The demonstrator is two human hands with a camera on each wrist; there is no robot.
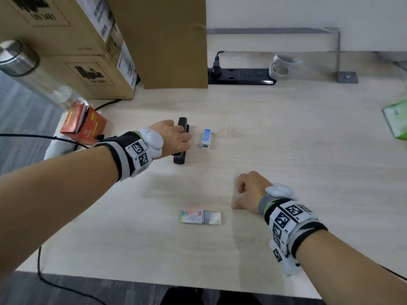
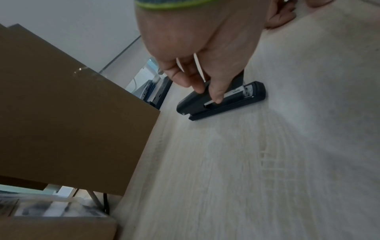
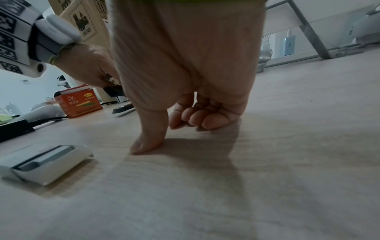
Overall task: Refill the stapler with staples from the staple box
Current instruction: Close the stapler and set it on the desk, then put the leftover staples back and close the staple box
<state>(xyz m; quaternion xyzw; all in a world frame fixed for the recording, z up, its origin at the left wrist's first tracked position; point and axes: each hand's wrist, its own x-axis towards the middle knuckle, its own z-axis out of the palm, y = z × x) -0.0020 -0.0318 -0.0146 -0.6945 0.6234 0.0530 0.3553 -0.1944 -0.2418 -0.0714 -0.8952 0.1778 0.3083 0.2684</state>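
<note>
Most of the task is left to do, as far as these views show. Going from the biggest thing down: the pale wooden table carries everything, with stacked cardboard boxes at its far left, a black power strip by the wall and an orange carton near the left edge.

On the left half lies the black stapler, long axis running away from the person. Its top looks partly raised in the left wrist view, with a silver strip showing along the body — likely the staple channel, though whether it holds any staples cannot be told. The left hand sits over the stapler, fingers curled down onto it and fingertips pressing at the silver strip; it is grasping or working the stapler, not lifting it clear.

Nearer the person, well apart from the stapler, the staple box lies flat with its inner tray slid partly out, a grey block showing inside — so the box seems already opened. Just right of the stapler stands a small blue-dotted item, untouched.

The right hand rests on the table to the right of the staple box, fingers folded in loosely and holding nothing.

By my judgement, staples are yet to be taken from the tray, loaded and the stapler closed.
</note>
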